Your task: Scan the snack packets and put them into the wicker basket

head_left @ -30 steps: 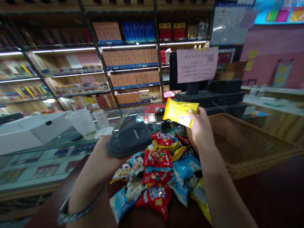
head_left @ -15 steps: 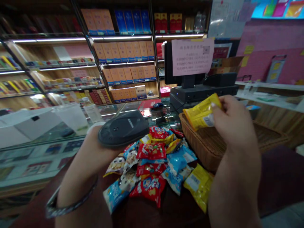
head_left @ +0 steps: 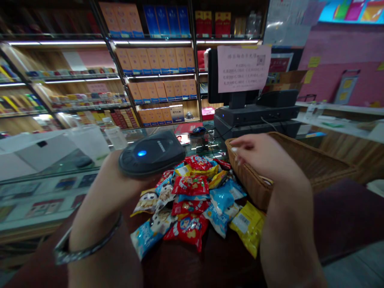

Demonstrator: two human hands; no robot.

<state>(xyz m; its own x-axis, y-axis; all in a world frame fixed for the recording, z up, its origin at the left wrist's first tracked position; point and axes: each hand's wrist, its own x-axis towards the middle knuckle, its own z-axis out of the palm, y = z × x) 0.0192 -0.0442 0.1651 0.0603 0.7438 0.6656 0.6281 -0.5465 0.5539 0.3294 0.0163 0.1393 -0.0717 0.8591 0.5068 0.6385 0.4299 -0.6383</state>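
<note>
My left hand (head_left: pixel 115 172) is wrapped round a black barcode scanner (head_left: pixel 153 154), whose blue light is lit. The scanner's head points right, above the heap of snack packets. Over the left rim of a wicker basket (head_left: pixel 250 186) hangs my right hand (head_left: pixel 255 154), fingers loosely stretched and nothing visible in them. Below lie several small packets: a red packet (head_left: pixel 189 232), a blue packet (head_left: pixel 148 238), and a yellow packet (head_left: pixel 247 228) nearest my right forearm. My hand and wrist hide part of the basket.
Behind the basket stands a monitor (head_left: pixel 211 80) with a pink printed sheet (head_left: pixel 243 69), on a black cash drawer (head_left: pixel 258 120). A computer mouse (head_left: pixel 198 130) rests on the glass counter. White boxes (head_left: pixel 45 152) are at left, and shelves of boxed goods (head_left: pixel 156 60) line the back.
The yellow packet in my right hand is no longer visible. That hand has moved left and down to the basket rim. The scanner's blue light has come on.
</note>
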